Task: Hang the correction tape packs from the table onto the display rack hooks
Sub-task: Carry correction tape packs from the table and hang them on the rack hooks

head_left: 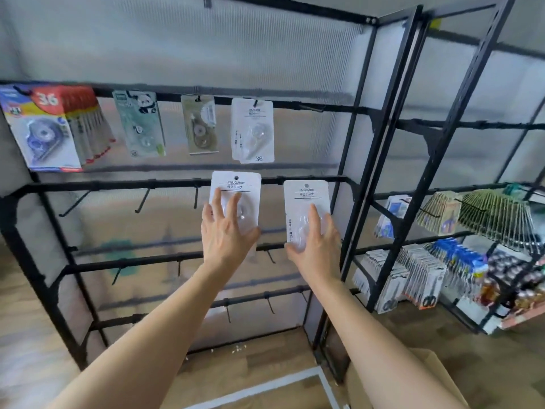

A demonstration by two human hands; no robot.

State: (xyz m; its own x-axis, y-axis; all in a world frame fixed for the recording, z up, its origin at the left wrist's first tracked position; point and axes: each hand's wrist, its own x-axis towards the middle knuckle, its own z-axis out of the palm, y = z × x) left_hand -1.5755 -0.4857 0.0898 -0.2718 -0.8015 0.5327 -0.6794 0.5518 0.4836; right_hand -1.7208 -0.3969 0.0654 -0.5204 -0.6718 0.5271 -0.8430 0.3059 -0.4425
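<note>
The display rack (pixel 88 185) carries several goods on its top bar. My landmark is the white hung pack marked 36 (pixel 252 131), which hangs on this bar. To the left of it, on the same bar, hang a beige pack (pixel 200 125), then a panda pack (pixel 140 122), and at the far left a thick row of red and blue packs (pixel 44 128). Far to the right of it and lower, a neighbour rack (pixel 436 160) holds many hanging packs in dense rows. Well below it and to the right lies a cardboard box (pixel 413 379); only its flap shows, so its content cannot be told.

Just below the hung pack marked 36 is the left pack (pixel 236 187). It stands upright with its long axis vertical, the hang hole on top at the level of the second bar, and the printed front facing the person. Whether a hook passes through the hole I cannot tell. The left hand (pixel 224 234) lies on its clear blister with fingers straight and spread, and the thumb is at the lower right edge.

Below the landmark and to the right is the right pack (pixel 306 194). It is also almost upright, hole on top, front to the person, its top slightly lower than that of the left pack. The right hand (pixel 315 249) grasps its lower part: the thumb is under the lower left corner and the fingers curl over the blister.
</note>
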